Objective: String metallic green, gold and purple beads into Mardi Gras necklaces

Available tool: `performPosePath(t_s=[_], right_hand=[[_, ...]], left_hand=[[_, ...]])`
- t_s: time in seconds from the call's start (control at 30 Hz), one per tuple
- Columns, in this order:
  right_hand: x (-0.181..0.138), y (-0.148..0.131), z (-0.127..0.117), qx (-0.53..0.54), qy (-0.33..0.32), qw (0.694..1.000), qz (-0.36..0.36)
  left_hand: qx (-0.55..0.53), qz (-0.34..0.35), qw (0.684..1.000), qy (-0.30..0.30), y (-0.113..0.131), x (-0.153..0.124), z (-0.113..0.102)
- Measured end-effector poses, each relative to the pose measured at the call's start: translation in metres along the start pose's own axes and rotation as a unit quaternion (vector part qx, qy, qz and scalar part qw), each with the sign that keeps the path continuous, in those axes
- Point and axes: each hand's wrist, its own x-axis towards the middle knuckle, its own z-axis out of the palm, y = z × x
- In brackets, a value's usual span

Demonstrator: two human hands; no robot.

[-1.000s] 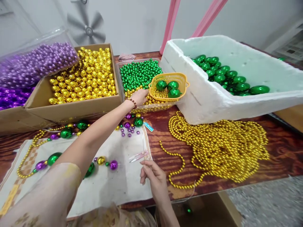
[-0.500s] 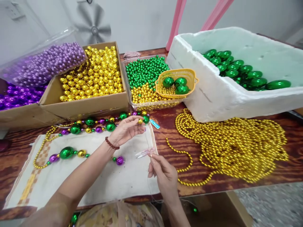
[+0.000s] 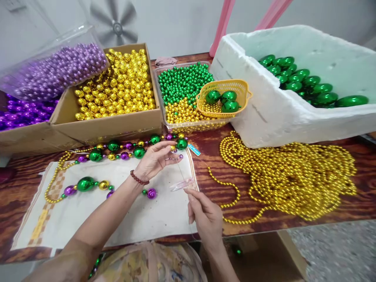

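From here I see the left hand (image 3: 155,161) pinching a gold bead (image 3: 172,148) mid-frame, the right hand (image 3: 206,216), fingers together on a thread (image 3: 179,168), and a strand (image 3: 85,183), seemingly part-strung, left of centre.

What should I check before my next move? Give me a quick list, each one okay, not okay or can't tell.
1. Gold bead secure: ok; pinched in the left hand.
2. Thin strand under control: ok; it runs from the left hand down to the pinched right hand.
3. Bead threaded on the strand: cannot tell; too small to see.
4. Scissors out of the way: not ok; they lie on the cloth just beyond the right hand.
5. Gold chain off the cloth: ok; it lies to the right.
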Motion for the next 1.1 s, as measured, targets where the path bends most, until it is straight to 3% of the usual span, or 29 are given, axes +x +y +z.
performPosePath(t_s=[0.17,0.27,0.3,0.33,0.43,0.47,0.5,0.6,0.77,0.93,1.03,1.1], right_hand=[[-0.001,0.007,0.004,0.008,0.005,1.0,-0.001],[-0.004,0.017,0.005,0.03,0.019,0.999,0.0],[-0.005,0.02,0.005,0.039,0.024,0.999,0.004],[-0.007,0.024,0.005,0.048,0.031,0.998,0.009],[-0.011,0.032,0.005,0.07,0.045,0.996,0.023],[-0.012,0.034,0.004,0.076,0.046,0.996,0.029],[-0.014,0.035,0.005,0.081,0.046,0.995,0.037],[-0.018,0.039,0.006,0.098,0.038,0.993,0.051],[-0.02,0.045,0.01,0.119,0.016,0.991,0.057],[-0.019,0.047,0.007,0.135,0.046,0.989,0.042],[-0.019,0.047,0.004,0.138,0.076,0.987,0.035],[-0.018,0.048,0.003,0.142,0.09,0.985,0.034]], left_hand=[[0.086,0.034,0.995,-0.031,0.0,-0.003,-0.005],[0.259,0.015,0.964,-0.049,-0.012,-0.002,-0.015],[0.37,0.007,0.927,-0.055,-0.02,-0.002,-0.017],[0.498,-0.002,0.864,-0.07,-0.029,-0.001,-0.019],[0.771,-0.036,0.62,-0.143,-0.058,0.0,-0.015],[0.804,-0.046,0.571,-0.159,-0.067,0.0,-0.011],[0.819,-0.05,0.548,-0.163,-0.074,0.0,-0.006],[0.828,-0.049,0.534,-0.161,-0.085,0.001,0.005],[0.838,-0.055,0.517,-0.165,-0.084,-0.001,0.012],[0.832,-0.075,0.531,-0.142,-0.076,0.0,0.014],[0.827,-0.041,0.554,-0.092,-0.071,0.011,0.018],[0.838,-0.01,0.542,-0.068,-0.07,0.02,0.021]])
